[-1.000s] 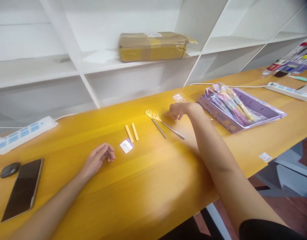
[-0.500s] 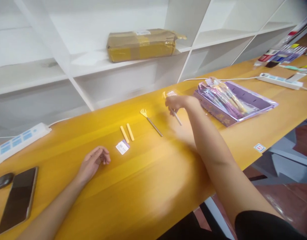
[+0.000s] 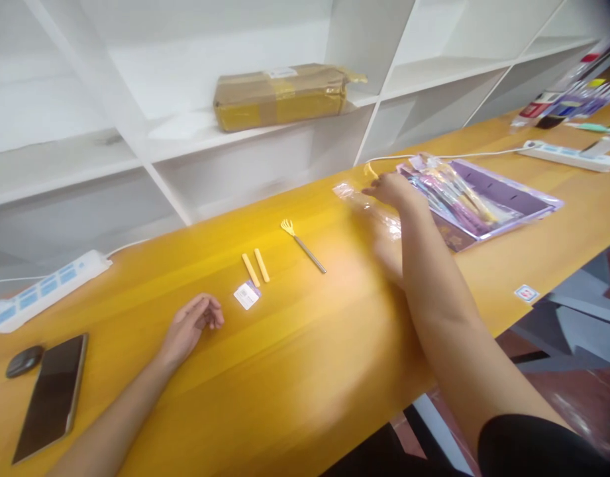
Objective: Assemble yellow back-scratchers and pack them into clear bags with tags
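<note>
My right hand point(image 3: 391, 190) is at the far side of the table, closed around a back scratcher whose yellow claw head point(image 3: 369, 170) shows past the fingers; its shaft is hidden by the hand. Clear plastic wrapping point(image 3: 367, 204) lies beside and below that hand. A second back scratcher point(image 3: 308, 253), with a pale yellow claw and a grey metal shaft, lies to the left. Two short yellow sticks point(image 3: 255, 267) rest near a white-and-purple label card point(image 3: 246, 295). My left hand point(image 3: 195, 324) rests on the table left of the card, fingers loosely curled, nothing visible in it.
A purple tray point(image 3: 503, 185) of plastic-wrapped items stands right of my right hand. Power strips point(image 3: 51, 289) lie at both ends of the table. A phone point(image 3: 51, 397) and a black mouse point(image 3: 24, 362) are at left. A taped cardboard box point(image 3: 282, 99) sits on the white shelf behind.
My right hand has moved right and away from me with the back scratcher, towards the purple tray. More of the clear wrapping shows now. My left hand keeps its place on the table.
</note>
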Demonstrator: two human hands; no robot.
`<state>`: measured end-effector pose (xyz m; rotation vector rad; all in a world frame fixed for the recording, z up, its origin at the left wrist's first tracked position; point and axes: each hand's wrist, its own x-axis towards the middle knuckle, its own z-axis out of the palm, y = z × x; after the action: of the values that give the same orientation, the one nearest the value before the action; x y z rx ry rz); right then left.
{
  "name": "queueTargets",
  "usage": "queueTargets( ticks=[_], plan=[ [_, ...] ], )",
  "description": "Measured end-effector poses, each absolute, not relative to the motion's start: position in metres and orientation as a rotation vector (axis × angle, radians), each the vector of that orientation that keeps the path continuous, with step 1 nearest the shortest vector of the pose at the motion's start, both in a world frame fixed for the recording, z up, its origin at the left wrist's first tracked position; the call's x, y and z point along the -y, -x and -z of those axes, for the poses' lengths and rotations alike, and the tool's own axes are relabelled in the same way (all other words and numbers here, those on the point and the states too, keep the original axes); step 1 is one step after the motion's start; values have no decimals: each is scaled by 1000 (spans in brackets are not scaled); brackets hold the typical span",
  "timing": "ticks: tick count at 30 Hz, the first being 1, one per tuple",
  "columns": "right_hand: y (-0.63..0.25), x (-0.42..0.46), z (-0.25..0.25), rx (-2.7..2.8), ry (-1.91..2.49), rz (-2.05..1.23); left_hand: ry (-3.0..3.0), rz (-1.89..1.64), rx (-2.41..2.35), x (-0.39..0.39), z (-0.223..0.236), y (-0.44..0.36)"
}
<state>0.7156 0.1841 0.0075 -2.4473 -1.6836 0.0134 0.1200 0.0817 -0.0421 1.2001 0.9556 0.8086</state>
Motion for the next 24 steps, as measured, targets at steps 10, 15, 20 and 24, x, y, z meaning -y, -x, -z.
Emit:
queueTargets(
  ticks=[10,15,20,24],
  plan=[
    [-523,-156,-72,2068,1776,-71,-1205,-802,-948,-82,46,-120],
    [-421,-146,-11,2500,1887,-369,-1209,-800,-956,-82,45,-119],
    [-409,-150,3,2543,1896,-412,-1225,-794,-933,-80,44,-121],
    [-420,-142,-27,2420,1838,-374,-1279,-798,-907,-79,47,-120]
  ],
)
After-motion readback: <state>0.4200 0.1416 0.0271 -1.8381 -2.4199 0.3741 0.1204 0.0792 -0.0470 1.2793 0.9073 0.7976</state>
